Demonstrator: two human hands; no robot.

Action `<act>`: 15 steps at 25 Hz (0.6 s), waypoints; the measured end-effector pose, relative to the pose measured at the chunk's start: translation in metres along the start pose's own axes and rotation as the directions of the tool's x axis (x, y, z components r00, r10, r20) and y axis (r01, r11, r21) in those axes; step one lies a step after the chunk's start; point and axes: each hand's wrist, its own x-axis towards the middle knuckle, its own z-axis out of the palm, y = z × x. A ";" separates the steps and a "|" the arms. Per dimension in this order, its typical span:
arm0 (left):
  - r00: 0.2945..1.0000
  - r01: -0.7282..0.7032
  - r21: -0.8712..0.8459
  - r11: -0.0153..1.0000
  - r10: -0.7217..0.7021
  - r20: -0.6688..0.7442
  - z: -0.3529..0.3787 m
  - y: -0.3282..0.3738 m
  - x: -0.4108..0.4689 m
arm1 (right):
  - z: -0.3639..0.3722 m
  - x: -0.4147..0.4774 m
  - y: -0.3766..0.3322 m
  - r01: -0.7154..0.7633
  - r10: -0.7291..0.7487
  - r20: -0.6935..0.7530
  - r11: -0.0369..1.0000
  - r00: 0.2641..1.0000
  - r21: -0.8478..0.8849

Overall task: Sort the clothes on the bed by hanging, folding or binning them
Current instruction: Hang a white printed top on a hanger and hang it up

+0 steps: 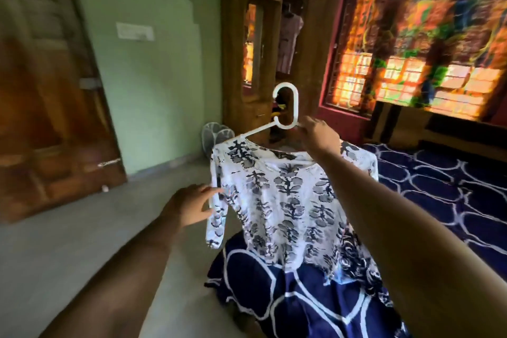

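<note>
A white top with a dark blue floral print (290, 200) hangs on a white plastic hanger (286, 107), held up over the corner of the bed (452, 189). My right hand (318, 136) grips the hanger just below its hook. My left hand (192, 206) is at the top's left sleeve, fingers extended and touching the fabric near the shoulder. The bed has a navy sheet with white curved lines.
A wooden wardrobe (260, 44) stands open straight ahead with a pale garment (289, 44) hanging inside. A small white fan (215, 136) sits on the floor beside it. A wooden door (46, 90) is at the left. A curtained window (428, 44) is at the right.
</note>
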 end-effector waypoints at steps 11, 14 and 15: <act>0.852 0.524 -0.203 0.827 -0.504 0.144 -0.032 -0.163 -0.180 | 0.107 0.005 -0.203 0.160 -0.200 0.122 0.948 0.972 0.274; 0.798 0.602 -0.091 0.793 -0.598 0.072 -0.032 -0.198 -0.205 | 0.146 0.018 -0.245 0.208 -0.267 0.133 0.915 0.955 0.345; 0.769 0.639 -0.077 0.766 -0.637 0.052 -0.031 -0.211 -0.210 | 0.161 0.024 -0.258 0.219 -0.286 0.147 0.909 0.947 0.356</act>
